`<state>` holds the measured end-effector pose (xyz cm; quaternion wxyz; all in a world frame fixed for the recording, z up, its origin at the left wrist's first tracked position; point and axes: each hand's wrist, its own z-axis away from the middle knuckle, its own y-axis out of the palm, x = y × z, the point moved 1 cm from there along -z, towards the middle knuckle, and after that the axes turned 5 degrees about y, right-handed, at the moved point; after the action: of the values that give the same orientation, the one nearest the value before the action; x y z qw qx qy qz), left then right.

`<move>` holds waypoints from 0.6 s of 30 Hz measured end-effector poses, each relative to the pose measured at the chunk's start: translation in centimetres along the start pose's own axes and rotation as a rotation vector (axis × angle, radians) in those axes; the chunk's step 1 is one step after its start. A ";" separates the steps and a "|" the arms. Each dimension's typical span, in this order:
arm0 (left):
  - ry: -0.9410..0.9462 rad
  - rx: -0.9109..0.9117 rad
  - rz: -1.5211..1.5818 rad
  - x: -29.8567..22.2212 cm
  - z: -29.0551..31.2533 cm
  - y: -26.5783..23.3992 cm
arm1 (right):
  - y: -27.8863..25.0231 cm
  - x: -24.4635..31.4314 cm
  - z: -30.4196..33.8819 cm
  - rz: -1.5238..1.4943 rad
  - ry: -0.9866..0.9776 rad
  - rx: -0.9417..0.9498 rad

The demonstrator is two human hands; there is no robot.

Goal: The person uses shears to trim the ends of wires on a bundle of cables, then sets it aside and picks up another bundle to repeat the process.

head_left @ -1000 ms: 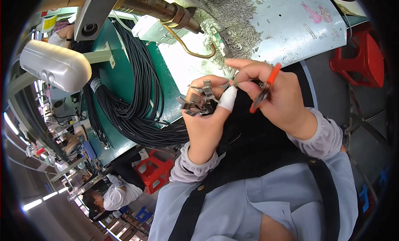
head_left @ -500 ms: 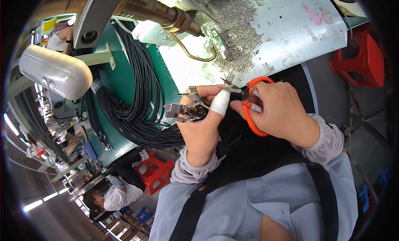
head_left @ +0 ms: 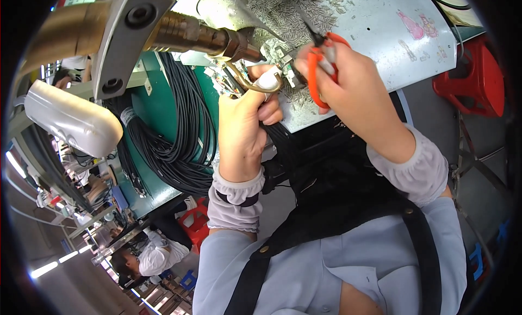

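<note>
Moved forward since earlier frame: your left hand (head_left: 244,119), right hand (head_left: 359,89). Left fingers (head_left: 270,111): curled around wire bundle (head_left: 227,82), beside brass tube (head_left: 251,87). Right fingers (head_left: 330,91): wrapped round orange-handled cutters (head_left: 314,76), near metal pieces (head_left: 283,10) on desk (head_left: 389,54).

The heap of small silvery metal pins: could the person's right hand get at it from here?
Probably yes: the right hand is near the heap of silvery pins, with no evident barrier between, though the orange-handled cutters it grips may hamper picking any up.
</note>
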<state>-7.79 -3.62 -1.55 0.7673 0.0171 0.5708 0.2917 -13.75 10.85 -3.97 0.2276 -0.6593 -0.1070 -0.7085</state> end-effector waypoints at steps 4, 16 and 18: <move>-0.026 0.011 -0.004 -0.4 -0.4 -0.2 | 0.5 -0.1 -1.7 0.067 -0.049 0.034; 0.004 0.040 0.030 -0.3 -0.7 -1.0 | 1.0 -0.6 -2.0 -0.026 -0.102 0.067; -0.005 0.038 0.030 -0.4 -0.7 -1.1 | 1.1 -0.6 -2.0 -0.023 -0.100 0.062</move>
<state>-8.06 -4.91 -1.86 0.7638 0.0411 0.5740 0.2923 -14.96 9.10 -4.92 0.2340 -0.6854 -0.1476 -0.6736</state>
